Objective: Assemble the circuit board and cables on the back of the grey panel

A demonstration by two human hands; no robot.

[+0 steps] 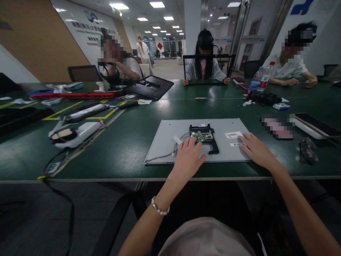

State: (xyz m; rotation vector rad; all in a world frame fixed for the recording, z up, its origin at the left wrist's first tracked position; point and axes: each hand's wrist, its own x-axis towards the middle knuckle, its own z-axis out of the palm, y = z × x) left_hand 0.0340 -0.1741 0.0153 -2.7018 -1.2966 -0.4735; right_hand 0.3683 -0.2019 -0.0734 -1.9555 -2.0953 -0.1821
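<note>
A flat grey panel (167, 133) lies on the green table in front of me. On its middle sits a black bracket (215, 147) with a green circuit board (204, 136) in it. A grey cable (161, 156) runs from beside the bracket toward the panel's left corner. My left hand (188, 156) rests over the cable and the bracket's left side, its fingers apart and holding nothing. My right hand (257, 151) lies with spread fingers on the panel's right part, fingertips beside two white labels (233, 135).
Across the table (119, 156), a person holds up a black frame (209, 56); others sit left and right. Left are a white device (80, 135), cables and a black panel (151, 87). Right are bottles (263, 78), a black bundle (263, 97) and a phone (278, 128).
</note>
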